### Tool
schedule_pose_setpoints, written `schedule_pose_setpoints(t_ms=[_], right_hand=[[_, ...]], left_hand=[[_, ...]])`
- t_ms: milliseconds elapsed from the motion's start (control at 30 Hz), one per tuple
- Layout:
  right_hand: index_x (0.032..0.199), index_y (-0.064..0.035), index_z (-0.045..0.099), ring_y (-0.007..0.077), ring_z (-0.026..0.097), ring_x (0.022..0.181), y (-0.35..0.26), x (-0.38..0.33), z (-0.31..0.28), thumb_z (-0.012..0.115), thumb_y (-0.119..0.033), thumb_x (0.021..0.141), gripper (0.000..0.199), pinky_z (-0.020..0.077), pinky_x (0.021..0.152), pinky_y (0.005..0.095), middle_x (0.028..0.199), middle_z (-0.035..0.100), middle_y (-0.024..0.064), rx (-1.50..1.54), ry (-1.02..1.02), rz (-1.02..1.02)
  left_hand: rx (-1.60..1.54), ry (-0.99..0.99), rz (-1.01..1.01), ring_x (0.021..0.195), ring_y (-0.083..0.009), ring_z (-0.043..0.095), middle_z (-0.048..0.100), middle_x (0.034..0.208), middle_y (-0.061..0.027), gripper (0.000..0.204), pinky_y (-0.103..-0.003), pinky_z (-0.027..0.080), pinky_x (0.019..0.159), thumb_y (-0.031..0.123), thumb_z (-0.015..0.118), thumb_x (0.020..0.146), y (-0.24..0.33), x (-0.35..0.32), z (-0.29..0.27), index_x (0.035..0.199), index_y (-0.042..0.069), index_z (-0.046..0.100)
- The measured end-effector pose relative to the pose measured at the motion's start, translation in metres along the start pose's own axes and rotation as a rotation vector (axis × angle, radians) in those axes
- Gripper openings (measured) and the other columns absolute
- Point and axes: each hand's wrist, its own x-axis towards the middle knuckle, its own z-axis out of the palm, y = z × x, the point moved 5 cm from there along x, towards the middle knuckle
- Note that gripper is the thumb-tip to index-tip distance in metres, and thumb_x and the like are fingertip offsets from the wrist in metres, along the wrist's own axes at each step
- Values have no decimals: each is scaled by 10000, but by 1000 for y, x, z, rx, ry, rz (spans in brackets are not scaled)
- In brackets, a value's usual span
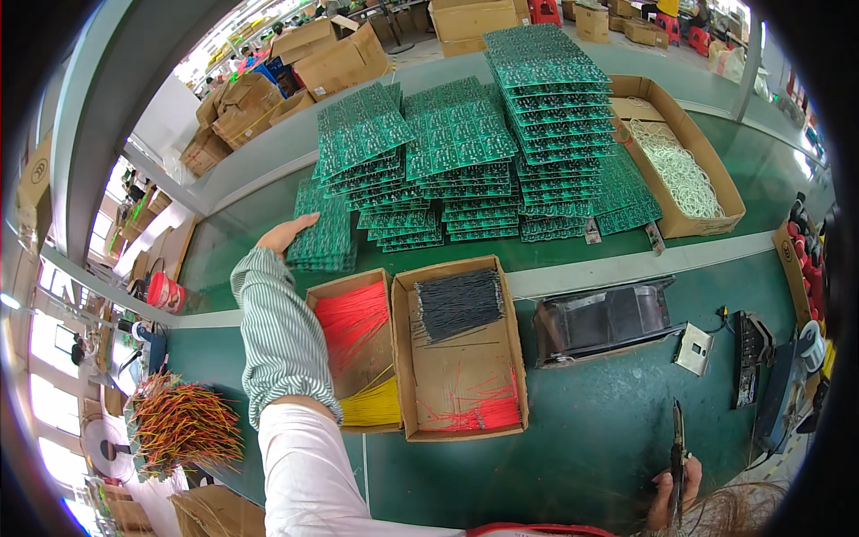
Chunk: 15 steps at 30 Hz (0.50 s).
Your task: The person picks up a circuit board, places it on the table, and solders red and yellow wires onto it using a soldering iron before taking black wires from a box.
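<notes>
Across the green work table (608,421), left hand (284,234) stretched out on a striped-sleeved forearm, laid flat against the near-left edge of a low stack of green printed circuit boards (324,240); fingers extended and together, thumb side up, touching the stack's side, grip not closed round anything as far as can be seen. That stack at the left end of a long heap of the same green boards, taller piles (546,116) fanned out to its right, near the far side of the table. Just nearer than the hand, two open brown cardboard boxes side by side: one (353,353) under the forearm with red wires above and yellow wires below, the other (461,345) with a bundle of black wires at its far end and loose red wires at its near end. Right hand (673,490) low at the lower edge, partly out of view, fingers curled round the handles of dark pliers (677,447) pointing away from the body. Right of the boxes, a dark open metal tray (608,322). Beyond it, a long cardboard box of white rings (682,170). Far left, a tangled bunch of orange, yellow and green wires (183,425).
</notes>
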Motion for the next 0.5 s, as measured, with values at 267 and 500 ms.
schedule_pose_setpoints(t_ms=[267, 500], right_hand=[[1293, 20, 373, 151, 531, 680, 35, -23, 1, 554, -140, 900, 462, 457, 609, 267, 1131, 477, 142, 220, 60, 135], [1283, 24, 385, 148, 533, 678, 14, -12, 4, 567, -149, 891, 466, 458, 622, 274, 1139, 475, 147, 276, 43, 194]], left_hand=[[914, 396, 201, 1150, -359, 526, 473, 1286, -254, 1060, -429, 450, 947, 432, 799, 557, 1, 17, -34, 1414, 84, 282], [938, 464, 131, 1173, -386, 503, 433, 1332, -252, 1182, -454, 433, 966, 462, 796, 589, -5, 3, -16, 1481, 216, 61]])
